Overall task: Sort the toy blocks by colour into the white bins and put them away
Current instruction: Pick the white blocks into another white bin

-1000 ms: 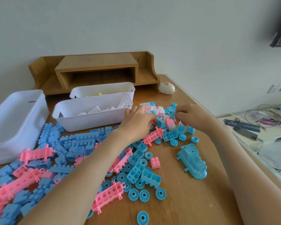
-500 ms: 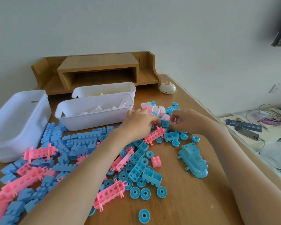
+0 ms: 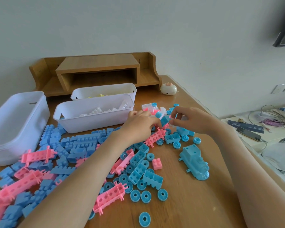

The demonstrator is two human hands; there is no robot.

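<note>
Since the colours are mixed in the far pile (image 3: 152, 108), we read the grip as pulling stuck pieces apart before binning: the blue block (image 3: 164, 120) sits just above that pile, between both hands. The left hand (image 3: 138, 125) has its fingers curled on the block's left side. The right hand (image 3: 192, 120) pinches narrow, thumb to forefinger, on a small piece (image 3: 171, 117) at its right side; colour too blurred to call. The near bin (image 3: 89, 123), holding white blocks, stands just left of the hands for a short drop, with the yellow bin (image 3: 130, 88) behind and the big bin (image 3: 15, 122) far left. Against a second ago, the hands are closer together and the block sits slightly higher; bins and blue train (image 3: 194, 162) are unmoved.
</note>
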